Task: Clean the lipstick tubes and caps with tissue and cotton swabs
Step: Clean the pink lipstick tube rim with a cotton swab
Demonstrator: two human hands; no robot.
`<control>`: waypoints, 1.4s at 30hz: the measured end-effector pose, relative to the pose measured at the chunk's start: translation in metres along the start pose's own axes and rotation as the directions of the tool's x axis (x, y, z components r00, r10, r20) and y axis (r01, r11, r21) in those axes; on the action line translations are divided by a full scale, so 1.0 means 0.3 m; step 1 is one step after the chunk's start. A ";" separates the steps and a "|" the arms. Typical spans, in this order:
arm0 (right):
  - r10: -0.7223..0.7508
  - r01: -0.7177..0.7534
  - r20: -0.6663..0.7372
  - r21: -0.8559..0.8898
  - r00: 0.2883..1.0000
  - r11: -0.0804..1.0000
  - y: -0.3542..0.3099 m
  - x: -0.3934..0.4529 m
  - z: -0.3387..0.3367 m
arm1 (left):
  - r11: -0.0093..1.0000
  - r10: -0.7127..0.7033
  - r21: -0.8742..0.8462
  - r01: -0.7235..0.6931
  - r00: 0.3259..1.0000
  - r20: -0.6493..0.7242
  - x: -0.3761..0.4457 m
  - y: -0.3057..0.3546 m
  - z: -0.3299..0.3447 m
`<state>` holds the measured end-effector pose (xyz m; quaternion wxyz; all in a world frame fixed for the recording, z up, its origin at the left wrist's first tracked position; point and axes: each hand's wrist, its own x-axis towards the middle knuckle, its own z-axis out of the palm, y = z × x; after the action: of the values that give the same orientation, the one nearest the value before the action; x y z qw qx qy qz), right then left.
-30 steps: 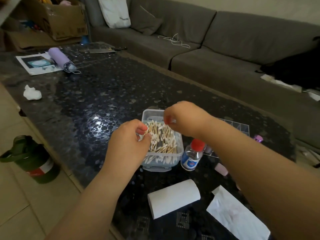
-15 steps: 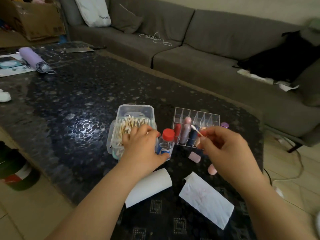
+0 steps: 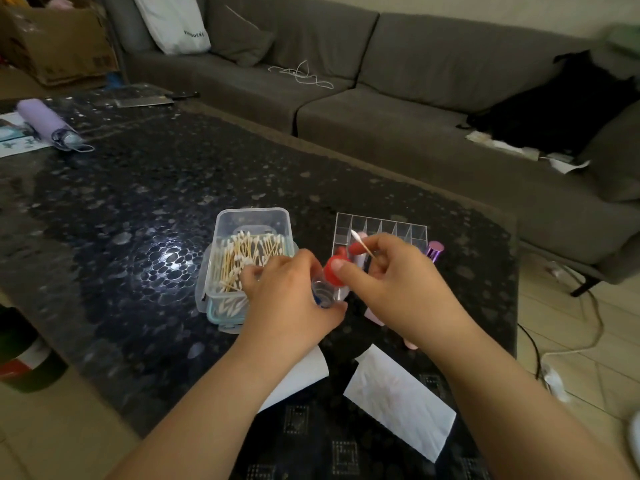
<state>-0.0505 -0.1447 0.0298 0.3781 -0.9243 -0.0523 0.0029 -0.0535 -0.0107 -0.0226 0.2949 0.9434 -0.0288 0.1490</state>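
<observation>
My left hand [image 3: 289, 301] grips a small clear bottle [image 3: 325, 293] with a red cap [image 3: 333, 270], lifted above the table. My right hand [image 3: 394, 287] pinches a cotton swab [image 3: 362, 243] between its fingers, and its thumb touches the red cap. Behind the hands stands a clear divided organizer [image 3: 381, 225] holding lipstick tubes, mostly hidden by my right hand. A purple metallic tube [image 3: 434, 250] stands at the organizer's right side. Pink lipstick caps [image 3: 373, 317] lie on the table under my right hand. A clear box of cotton swabs [image 3: 247, 258] sits to the left.
A folded tissue [image 3: 398, 400] and a white tissue roll [image 3: 301, 375] lie near the black table's front edge. A purple folded umbrella [image 3: 46, 124] lies at the far left. A grey sofa [image 3: 415, 109] runs behind the table. Cables trail on the floor at right.
My left hand has picked up the red-capped bottle. My right hand, still holding the swab, has moved left to the bottle's cap. The camera has shifted slightly.
</observation>
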 end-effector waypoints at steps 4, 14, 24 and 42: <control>-0.098 0.090 -0.079 -0.103 0.992 0.991 -0.022 -0.026 -0.009 | 0.988 0.010 -0.155 -0.007 1.000 0.017 -0.029 0.012 -0.029; -0.256 0.240 -0.037 -0.237 0.966 0.941 -0.041 -0.028 -0.034 | 0.874 -0.065 -0.469 0.123 0.989 0.136 -0.053 0.008 -0.087; -0.291 0.303 0.149 -0.060 0.945 0.951 -0.026 -0.024 -0.091 | 0.733 0.015 -0.652 0.195 0.953 0.301 -0.034 -0.022 -0.103; -0.306 0.335 0.185 -0.149 0.934 0.931 -0.052 0.019 -0.108 | 0.716 -0.066 -0.647 0.263 0.948 0.312 -0.026 -0.035 -0.099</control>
<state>-0.0447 -0.1557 0.0641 0.2841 -0.9301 -0.2328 0.0097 -0.0672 0.0143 -0.0075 0.6252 0.7791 -0.0359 -0.0274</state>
